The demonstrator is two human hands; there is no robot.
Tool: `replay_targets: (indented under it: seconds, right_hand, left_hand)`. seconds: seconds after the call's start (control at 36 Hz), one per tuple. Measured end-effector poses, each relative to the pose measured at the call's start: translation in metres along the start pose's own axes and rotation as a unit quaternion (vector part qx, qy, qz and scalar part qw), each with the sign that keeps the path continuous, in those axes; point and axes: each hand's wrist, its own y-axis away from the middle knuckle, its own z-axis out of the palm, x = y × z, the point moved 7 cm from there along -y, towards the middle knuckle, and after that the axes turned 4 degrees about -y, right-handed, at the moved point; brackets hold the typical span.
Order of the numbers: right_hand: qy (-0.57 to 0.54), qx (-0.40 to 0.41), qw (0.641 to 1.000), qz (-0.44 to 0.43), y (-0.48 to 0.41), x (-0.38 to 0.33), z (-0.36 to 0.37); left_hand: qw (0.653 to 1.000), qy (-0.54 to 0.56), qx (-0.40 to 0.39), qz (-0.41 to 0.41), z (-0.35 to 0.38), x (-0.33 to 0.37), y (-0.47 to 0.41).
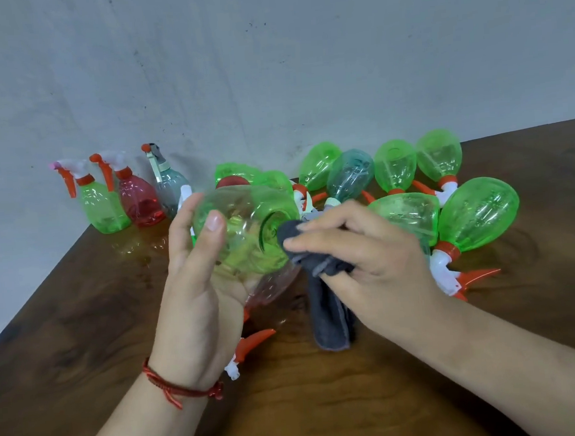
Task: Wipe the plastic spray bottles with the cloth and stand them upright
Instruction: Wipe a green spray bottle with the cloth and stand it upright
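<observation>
Between the two sets of fingers, above the table [326,402], sits the held spray bottle [243,231], a see-through green one. The left hand [196,292] grips it, thumb across the near wall and the other fingers curled round the far side. Its long axis is tilted: the round base faces up and toward the right fingertips, while the neck runs down below the left palm, so the orange trigger [255,341] and the white nozzle point low, toward the person. I cannot tell whether any liquid is inside.

The right hand [367,260] pinches a dark grey cloth [330,310] between thumb and fingers and presses its bunched top against the bottle's base. The rest of the cloth hangs below those fingers to the tabletop.

Beyond the left fingertips, near the wall [268,66], three bottles stand upright in a row: a green upright bottle [103,210], a red bottle [140,202] and a grey bottle [170,188]. Beyond and beside the right fingers a cluster of bottles lies on its side, mostly green with one teal bottle [351,174]; the nearest green lying bottle [480,214] has its base away from the person and its spray head toward them.

The table is dark brown wood grain. The wall is pale grey and scuffed. A red thread bracelet [178,385] circles the left wrist.
</observation>
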Motion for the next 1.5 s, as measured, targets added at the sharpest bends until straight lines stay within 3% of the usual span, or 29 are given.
replay_targets:
  seconds: [0.06, 0.14, 0.31, 0.5, 0.64, 0.78, 0.92, 1.03, 1.17, 1.28, 1.44, 1.5]
  right_hand:
    - [0.004, -0.032, 0.999, -0.01, 0.005, -0.003, 0.009]
    - [-0.018, -0.047, 0.998, -0.04, 0.007, -0.012, 0.016]
    - [-0.035, 0.076, 0.996, 0.018, -0.009, -0.006, -0.011]
    - [-0.033, -0.018, 0.999, -0.031, 0.002, -0.016, 0.013]
    - [-0.044, -0.012, 0.998, -0.051, -0.006, -0.02, 0.005]
    - [-0.1, 0.013, 0.991, 0.086, -0.013, 0.0, -0.003]
    - [-0.231, 0.035, 0.94, 0.248, -0.011, 0.023, 0.0]
    - [-0.268, 0.017, 0.905, 0.331, 0.004, 0.033, 0.021]
    - [-0.336, -0.015, 0.865, 0.373, 0.017, 0.021, 0.044]
    - [-0.414, -0.032, 0.837, 0.356, 0.019, 0.0, 0.053]
    - [-0.334, 0.102, 0.887, 0.304, 0.001, 0.015, 0.017]
    - [-0.287, 0.105, 0.91, 0.281, -0.003, 0.023, 0.007]
  left_hand:
    - [0.994, -0.096, 0.017, 0.043, 0.008, -0.001, 0.006]
    - [0.991, -0.116, -0.007, 0.071, 0.01, -0.004, 0.02]
    - [0.993, -0.095, -0.021, 0.069, 0.02, -0.004, 0.021]
    - [0.993, -0.091, 0.009, 0.078, 0.013, -0.004, 0.018]
    - [0.987, -0.122, 0.001, 0.107, 0.015, -0.004, 0.019]
    - [0.978, -0.156, -0.009, 0.134, 0.008, 0.002, 0.015]
    - [0.985, -0.121, -0.04, 0.117, 0.009, 0.002, 0.016]
    - [0.989, -0.076, -0.058, 0.114, 0.018, 0.005, 0.019]
    - [0.978, -0.092, -0.023, 0.184, 0.013, 0.014, 0.019]
    - [0.944, -0.208, 0.015, 0.258, 0.01, 0.019, 0.024]
    - [0.896, -0.314, 0.039, 0.313, 0.002, 0.029, 0.024]
    - [0.887, -0.335, 0.023, 0.318, 0.009, 0.03, 0.026]
